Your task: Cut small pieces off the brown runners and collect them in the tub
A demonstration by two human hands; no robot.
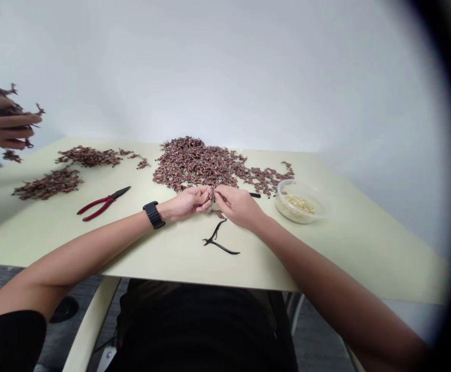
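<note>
My left hand (191, 203), with a black watch (154, 215) on its wrist, is closed in a pinch in front of a large heap of small brown figures (198, 163). Fingertip to fingertip with it, my right hand (238, 205) pinches too. Whatever is between the fingers is too small and covered to make out. A loose brown figure (218, 213) lies just below the fingertips. Black nippers (218, 242) rest on the table nearer to me, handles spread. From behind my right hand sticks out a black rod-like end (255, 195).
Red-handled pliers (103, 203) lie left of my watch, near two smaller brown piles (49, 184). Right of the heap stands a clear round tub (298, 202) with yellowish bits inside. At far left, another person's hand (4, 124) holds a clump of brown figures above the table (349, 248).
</note>
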